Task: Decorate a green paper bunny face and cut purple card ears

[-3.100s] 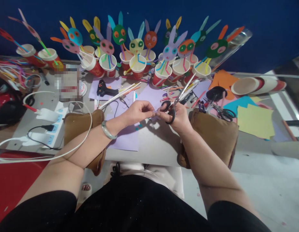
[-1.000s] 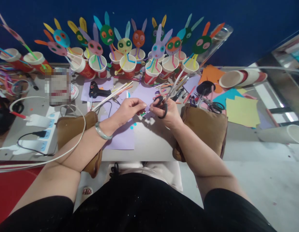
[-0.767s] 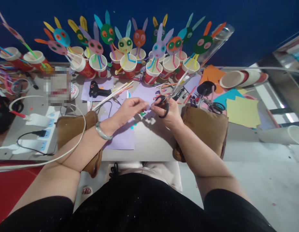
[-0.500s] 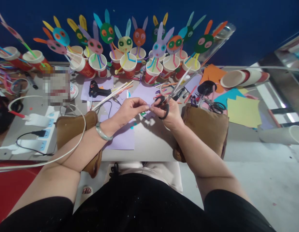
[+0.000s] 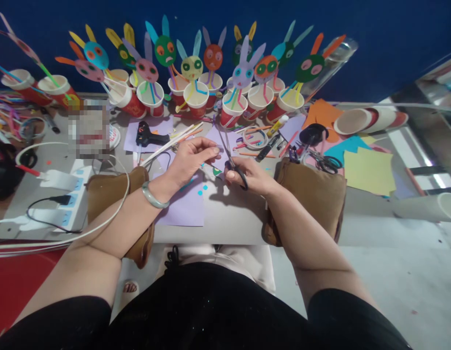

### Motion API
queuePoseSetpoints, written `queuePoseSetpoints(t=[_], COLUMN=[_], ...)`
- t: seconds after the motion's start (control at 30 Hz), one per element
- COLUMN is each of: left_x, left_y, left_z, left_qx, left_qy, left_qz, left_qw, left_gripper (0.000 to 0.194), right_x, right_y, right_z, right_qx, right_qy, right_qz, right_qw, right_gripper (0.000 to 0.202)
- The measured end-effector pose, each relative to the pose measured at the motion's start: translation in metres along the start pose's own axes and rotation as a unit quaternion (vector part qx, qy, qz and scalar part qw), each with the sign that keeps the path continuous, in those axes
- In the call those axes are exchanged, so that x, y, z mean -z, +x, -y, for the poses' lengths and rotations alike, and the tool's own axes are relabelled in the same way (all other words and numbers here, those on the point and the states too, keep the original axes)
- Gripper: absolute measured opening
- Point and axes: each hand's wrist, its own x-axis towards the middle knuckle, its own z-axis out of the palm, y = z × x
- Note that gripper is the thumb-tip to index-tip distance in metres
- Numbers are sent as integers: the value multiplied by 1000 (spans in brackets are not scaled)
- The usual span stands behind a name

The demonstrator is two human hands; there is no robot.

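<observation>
My right hand (image 5: 250,176) is closed round the black handles of a pair of scissors (image 5: 241,176), whose blades point up and away from me. Opposite it, my left hand (image 5: 194,158) pinches a small piece of purple paper (image 5: 220,148) between thumb and fingertips, close beside the blades. Beneath both hands lie sheets of purple paper (image 5: 185,211) and a few small blue paper bits (image 5: 200,193). A small green cut-out (image 5: 217,172) is partly hidden between the hands.
Paper cups (image 5: 196,99) with rabbit-faced straw figures line the back. A black glue gun (image 5: 149,136) lies left of centre. Brown cushions (image 5: 309,199) flank the work area. A power strip (image 5: 74,194) with cables is at left; coloured paper (image 5: 369,167) and more scissors (image 5: 329,164) lie right.
My hands have moved apart a little. The scissors have turned so their blades point up near the paper in my left hand, instead of leaning to the right.
</observation>
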Motion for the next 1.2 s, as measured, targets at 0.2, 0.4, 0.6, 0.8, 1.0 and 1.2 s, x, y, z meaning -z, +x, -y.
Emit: queuePoseSetpoints(t=[0.2, 0.4, 0.6, 0.8, 1.0, 1.2], left_x=[1, 1, 1, 1, 0, -1], left_y=[1, 1, 1, 0, 0, 0], left_z=[1, 1, 1, 1, -1, -3], left_qx=[3, 10, 5, 2, -3, 3], left_qy=[3, 0, -5, -2, -14, -34], left_qz=[-7, -15, -14, -15, -11, -29], left_qw=[1000, 1000, 1000, 1000, 1000, 999], left_gripper=[29, 26, 25, 24, 22, 12], right_x=[2, 1, -2, -1, -1, -3], right_y=[-1, -1, -2, -2, 0, 0], right_z=[2, 5, 6, 4, 2, 5], right_qx=[-13, -25, -47, -51, -60, 0], right_qy=[19, 22, 40, 36, 32, 24], right_qz=[25, 21, 14, 13, 17, -109], right_qw=[999, 999, 998, 998, 998, 994], right_gripper=[69, 71, 72, 69, 69, 65])
